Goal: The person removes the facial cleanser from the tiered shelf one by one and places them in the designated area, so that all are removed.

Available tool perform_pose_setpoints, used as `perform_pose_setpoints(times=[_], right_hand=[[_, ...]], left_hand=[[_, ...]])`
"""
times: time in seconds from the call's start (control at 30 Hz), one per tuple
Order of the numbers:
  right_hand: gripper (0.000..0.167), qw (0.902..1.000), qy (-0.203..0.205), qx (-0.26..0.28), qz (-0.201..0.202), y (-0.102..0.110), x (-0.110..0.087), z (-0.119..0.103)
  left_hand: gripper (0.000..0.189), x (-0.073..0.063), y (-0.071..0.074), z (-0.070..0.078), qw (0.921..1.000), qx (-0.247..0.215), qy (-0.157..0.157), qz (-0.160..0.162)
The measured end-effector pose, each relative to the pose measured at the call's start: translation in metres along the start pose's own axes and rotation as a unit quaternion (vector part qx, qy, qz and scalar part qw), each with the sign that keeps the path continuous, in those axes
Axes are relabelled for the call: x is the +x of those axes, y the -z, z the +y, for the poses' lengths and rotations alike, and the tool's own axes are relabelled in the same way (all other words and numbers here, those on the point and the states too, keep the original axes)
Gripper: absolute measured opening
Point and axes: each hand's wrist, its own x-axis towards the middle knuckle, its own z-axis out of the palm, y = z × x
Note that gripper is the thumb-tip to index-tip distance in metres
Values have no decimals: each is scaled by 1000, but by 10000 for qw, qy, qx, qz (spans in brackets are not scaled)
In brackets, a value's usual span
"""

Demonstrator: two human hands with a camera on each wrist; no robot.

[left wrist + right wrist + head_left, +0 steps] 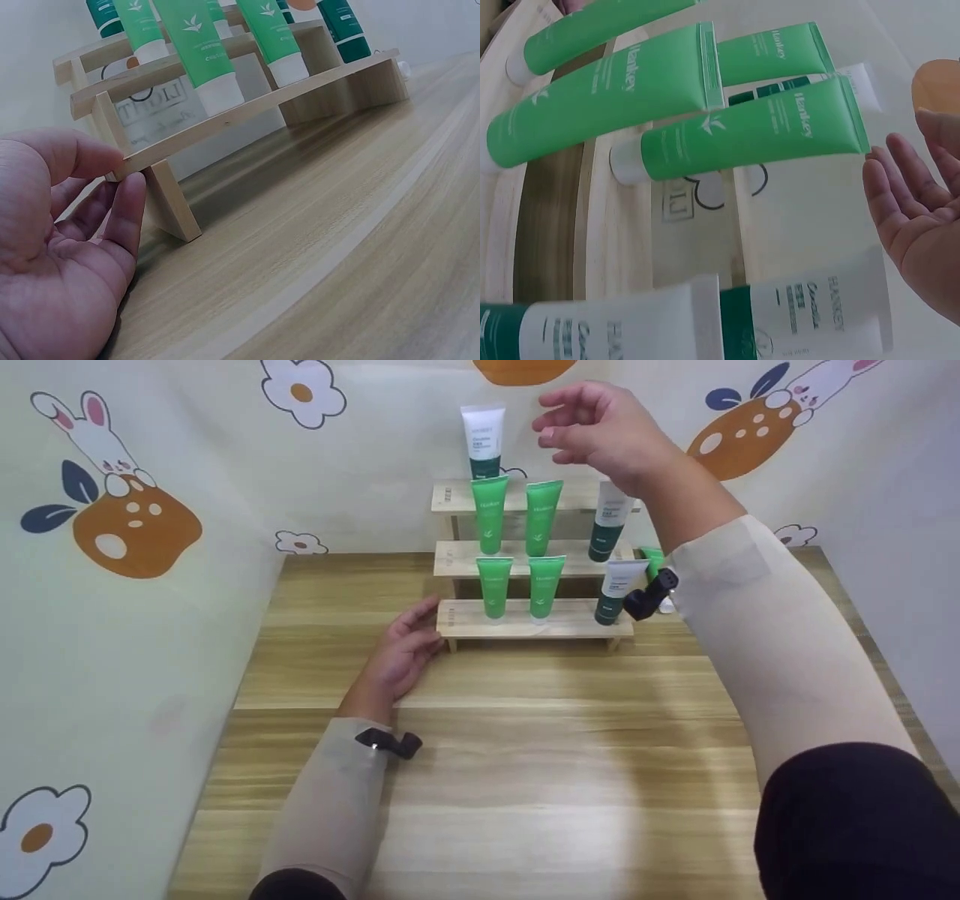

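Note:
A three-tier wooden display rack holds squeeze tubes standing on their caps. My left hand is at the left end of its lowest tier, pinching the board's end between fingers above and below. On the top tier stands a white and dark green tube. My right hand hovers to the right of it, fingers loosely bent and holding nothing. The middle tier carries two green tubes, one of them a green tube, plus a white and dark green tube. Below, the lowest tier repeats that set, including a green tube.
Another green tube lies partly hidden behind my right forearm, right of the rack. A wood-grain tabletop spreads in front. Pale walls with a printed flower and rabbit pictures stand behind and at both sides.

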Motion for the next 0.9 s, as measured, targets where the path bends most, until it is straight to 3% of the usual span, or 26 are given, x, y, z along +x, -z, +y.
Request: perform_pose_setpoints(times=[0.33, 0.7, 0.9], right_hand=[[48, 9993, -163, 298, -138, -19, 21, -7], [47, 9993, -364, 38, -77, -33, 33, -12], [37, 9990, -375, -161, 201, -41, 35, -13]], left_hand=[[68, -1, 0, -1, 9999, -94, -18, 78], [69, 1, -3, -1, 10000, -55, -51, -36], [70, -1, 0, -1, 9999, -102, -50, 5]])
